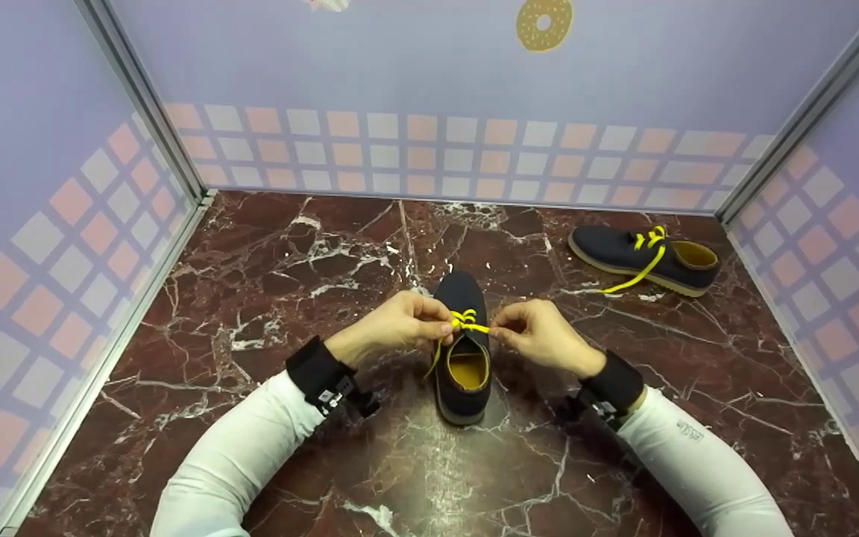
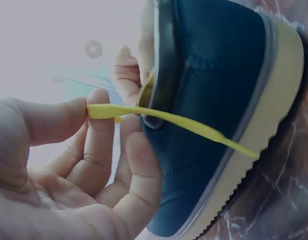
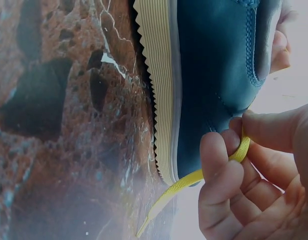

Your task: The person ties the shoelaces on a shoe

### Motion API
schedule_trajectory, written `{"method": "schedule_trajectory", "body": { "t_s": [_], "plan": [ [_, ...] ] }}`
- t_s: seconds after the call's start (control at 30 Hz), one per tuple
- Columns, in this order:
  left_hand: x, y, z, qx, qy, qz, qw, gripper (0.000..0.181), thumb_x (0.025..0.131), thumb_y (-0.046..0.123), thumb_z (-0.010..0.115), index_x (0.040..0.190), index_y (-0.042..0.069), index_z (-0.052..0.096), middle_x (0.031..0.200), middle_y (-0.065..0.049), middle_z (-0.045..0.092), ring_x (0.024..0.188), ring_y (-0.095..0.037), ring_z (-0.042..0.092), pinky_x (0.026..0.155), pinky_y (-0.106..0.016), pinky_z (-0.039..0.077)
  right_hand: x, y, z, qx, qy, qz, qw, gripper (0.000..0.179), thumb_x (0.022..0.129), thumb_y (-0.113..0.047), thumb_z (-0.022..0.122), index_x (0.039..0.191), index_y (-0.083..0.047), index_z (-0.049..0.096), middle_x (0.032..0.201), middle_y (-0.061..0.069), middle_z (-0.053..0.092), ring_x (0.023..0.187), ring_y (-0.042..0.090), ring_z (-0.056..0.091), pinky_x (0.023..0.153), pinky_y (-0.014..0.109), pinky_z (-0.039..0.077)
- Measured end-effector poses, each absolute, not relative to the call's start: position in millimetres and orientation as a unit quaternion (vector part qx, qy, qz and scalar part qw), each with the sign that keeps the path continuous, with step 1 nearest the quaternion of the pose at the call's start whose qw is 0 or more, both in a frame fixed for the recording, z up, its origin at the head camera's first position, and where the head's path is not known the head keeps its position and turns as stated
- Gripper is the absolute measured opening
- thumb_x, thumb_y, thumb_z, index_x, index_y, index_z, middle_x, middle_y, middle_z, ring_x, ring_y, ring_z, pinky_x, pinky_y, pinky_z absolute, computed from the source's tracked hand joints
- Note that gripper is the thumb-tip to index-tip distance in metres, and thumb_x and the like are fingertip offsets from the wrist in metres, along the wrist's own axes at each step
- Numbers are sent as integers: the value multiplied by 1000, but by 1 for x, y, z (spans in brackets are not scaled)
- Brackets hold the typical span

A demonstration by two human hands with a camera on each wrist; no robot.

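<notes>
A dark navy shoe point(image 1: 464, 406) with a tan sole stands upright between the two hands, toe pointing away. Its yellow shoelace point(image 1: 467, 321) crosses over the tongue. My left hand point(image 1: 403, 322) pinches one lace between thumb and forefinger; in the left wrist view that lace end point(image 2: 193, 129) hangs across the shoe's side. From the other side, my right hand point(image 1: 545, 335) pinches the other lace, drawn out from the shoe's middle. In the right wrist view its yellow tail point(image 3: 173, 190) passes over the fingers and hangs down past the sole point(image 3: 161, 90).
A second navy shoe point(image 1: 623, 257) with yellow laces lies at the back right, one lace trailing on the marbled brown surface point(image 1: 310, 447). Lilac panels with pink and white squares point(image 1: 385, 156) enclose the back and both sides. Black bands point(image 1: 321, 373) wrap both wrists.
</notes>
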State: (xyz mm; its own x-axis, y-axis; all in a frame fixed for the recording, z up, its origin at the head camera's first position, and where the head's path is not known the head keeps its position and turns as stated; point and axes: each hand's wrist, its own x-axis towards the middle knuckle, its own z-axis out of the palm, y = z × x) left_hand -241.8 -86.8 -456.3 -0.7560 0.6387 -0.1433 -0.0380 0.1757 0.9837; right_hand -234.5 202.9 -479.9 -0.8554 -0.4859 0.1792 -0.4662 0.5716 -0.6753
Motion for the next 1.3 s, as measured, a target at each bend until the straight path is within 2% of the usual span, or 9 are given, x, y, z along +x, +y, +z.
{"method": "schedule_trajectory", "body": {
  "t_s": [0.13, 0.23, 0.37, 0.73, 0.97, 1.1, 1.2, 1.3],
  "plan": [
    [-241, -84, -458, 186, 698, 637, 268, 24, 106, -2, 70, 123, -18, 73, 83, 8, 78, 74, -5, 69, 61, -17, 53, -234, 203, -479, -268, 888, -374, 13, 6, 99, -7, 82, 94, -5, 85, 86, 10, 83, 73, 0, 63, 72, 17, 52],
    [-240, -80, -462, 162, 695, 653, 254, 21, 105, 1, 73, 121, -12, 76, 85, 8, 79, 78, -5, 72, 63, -18, 55, -233, 203, -479, -268, 889, -372, 13, 6, 99, -7, 82, 94, -5, 85, 86, 9, 83, 73, 0, 63, 72, 17, 52],
    [-238, -74, -469, 127, 692, 674, 225, 20, 103, 4, 77, 119, -6, 80, 86, 8, 78, 78, -6, 70, 64, -19, 55, -232, 203, -478, -270, 889, -371, 11, 5, 99, -8, 82, 95, -6, 85, 85, 8, 83, 73, 0, 63, 72, 18, 52],
    [-235, -61, -477, 102, 690, 703, 138, 21, 98, 5, 84, 117, -6, 84, 84, 11, 80, 68, -7, 64, 61, -20, 52, -231, 203, -480, -274, 887, -371, 5, 5, 99, -8, 83, 95, -7, 86, 86, 9, 83, 74, 0, 63, 72, 17, 52],
    [-236, -56, -481, 104, 688, 709, 115, 20, 98, 5, 84, 113, -8, 84, 81, 11, 81, 65, -5, 65, 58, -19, 51, -230, 204, -480, -277, 884, -376, -10, 4, 97, -8, 85, 94, -9, 87, 86, 8, 82, 75, 0, 65, 71, 17, 54],
    [-236, -52, -482, 106, 691, 706, 110, 14, 99, 3, 82, 109, -8, 82, 79, 11, 80, 66, -5, 65, 57, -19, 52, -228, 205, -478, -275, 880, -386, -37, 6, 94, -6, 88, 96, -11, 89, 88, 7, 75, 77, 4, 66, 70, 17, 56],
    [-236, -51, -482, 105, 695, 703, 111, 11, 101, 3, 80, 107, -6, 80, 79, 9, 79, 65, -5, 64, 57, -19, 53, -227, 206, -477, -273, 878, -390, -58, 9, 92, -6, 90, 98, -13, 91, 86, 6, 69, 77, 7, 63, 70, 16, 52],
    [-235, -50, -482, 105, 698, 699, 114, 17, 103, 4, 79, 115, -8, 78, 88, 2, 83, 66, -5, 65, 58, -19, 54, -226, 206, -477, -274, 877, -390, -67, 9, 93, -7, 90, 98, -13, 91, 80, 5, 72, 71, 4, 60, 65, 15, 46]
  ]
}}
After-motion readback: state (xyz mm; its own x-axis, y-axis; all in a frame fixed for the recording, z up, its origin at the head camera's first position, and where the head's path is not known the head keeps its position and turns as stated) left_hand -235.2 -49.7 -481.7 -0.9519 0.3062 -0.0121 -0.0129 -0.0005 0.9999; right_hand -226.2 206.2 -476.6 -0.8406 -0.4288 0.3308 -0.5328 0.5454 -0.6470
